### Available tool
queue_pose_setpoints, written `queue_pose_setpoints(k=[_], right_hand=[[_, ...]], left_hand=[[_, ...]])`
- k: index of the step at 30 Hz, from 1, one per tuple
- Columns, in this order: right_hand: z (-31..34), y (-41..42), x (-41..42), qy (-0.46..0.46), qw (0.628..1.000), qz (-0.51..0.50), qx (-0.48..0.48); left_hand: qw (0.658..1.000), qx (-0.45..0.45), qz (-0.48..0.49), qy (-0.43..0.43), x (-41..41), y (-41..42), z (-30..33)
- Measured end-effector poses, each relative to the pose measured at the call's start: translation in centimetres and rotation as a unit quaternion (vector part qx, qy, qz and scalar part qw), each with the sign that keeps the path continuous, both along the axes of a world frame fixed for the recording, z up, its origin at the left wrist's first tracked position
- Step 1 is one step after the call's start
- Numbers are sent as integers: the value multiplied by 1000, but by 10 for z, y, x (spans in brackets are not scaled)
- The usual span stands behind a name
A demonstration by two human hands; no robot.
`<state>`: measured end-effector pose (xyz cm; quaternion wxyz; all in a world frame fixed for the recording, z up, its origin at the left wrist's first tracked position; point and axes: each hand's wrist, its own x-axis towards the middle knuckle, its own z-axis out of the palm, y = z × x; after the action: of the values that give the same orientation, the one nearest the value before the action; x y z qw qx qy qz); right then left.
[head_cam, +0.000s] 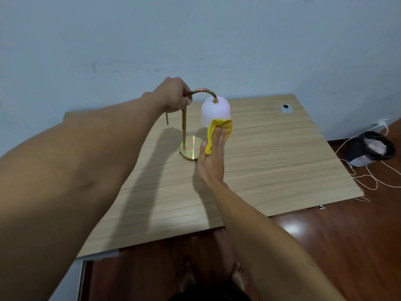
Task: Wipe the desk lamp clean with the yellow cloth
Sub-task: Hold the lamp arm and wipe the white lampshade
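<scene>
A desk lamp stands on the wooden desk (271, 161): a round brass base (191, 149), a thin upright pole, a curved brass neck (202, 91) and a white dome shade (215, 111) hanging from it. My left hand (173, 95) is closed around the neck where it bends over the pole. My right hand (213, 156) holds the folded yellow cloth (219, 130) with flat fingers, pressing it against the lower front rim of the shade.
A round grommet hole (286, 108) sits in the desk's far right corner. On the wooden floor to the right stands a dark basket (368, 148) with white cables (366, 179) trailing around it. A pale blue wall rises behind the desk. My bare feet show below the near edge.
</scene>
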<state>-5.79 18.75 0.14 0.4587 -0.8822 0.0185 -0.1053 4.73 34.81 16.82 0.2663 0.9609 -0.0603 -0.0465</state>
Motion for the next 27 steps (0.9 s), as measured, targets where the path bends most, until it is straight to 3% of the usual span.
queue_pose_setpoints(k=[1, 3, 5, 6, 7, 9, 12, 14, 17, 23, 25, 27], right_hand=[[-2, 1, 3, 80, 994, -38, 62], [12, -3, 16, 252, 916, -152, 272], [28, -17, 31, 275, 817, -224, 456], [39, -23, 39, 244, 802, -246, 487], [50, -29, 46, 195, 805, -248, 502], [80, -37, 60, 86, 852, -186, 482], [117, -32, 77, 13, 950, -51, 309], [123, -26, 80, 21, 982, 28, 185], [124, -29, 90, 68, 987, 30, 145], [113, -56, 98, 226, 942, -61, 241], [111, -57, 92, 231, 919, -101, 302], [115, -47, 88, 177, 900, -159, 366]], left_hand=[[1000, -2, 0, 1, 0, 0, 0], [1000, -4, 0, 3, -1, 0, 0], [1000, -6, 3, 1, -1, 0, 0], [1000, -6, 4, 0, -1, 0, 0], [1000, -7, 5, 1, -1, 1, 1], [1000, -9, 4, 3, -1, 0, 1], [1000, -7, 5, 5, -2, -1, 2], [1000, -7, 10, 4, -2, -1, 2], [1000, -3, 10, 2, -3, -2, 2], [999, -18, 26, 5, -1, 0, -2], [999, -28, 27, 8, 0, 1, -3], [999, -44, 28, 14, -1, 2, -3]])
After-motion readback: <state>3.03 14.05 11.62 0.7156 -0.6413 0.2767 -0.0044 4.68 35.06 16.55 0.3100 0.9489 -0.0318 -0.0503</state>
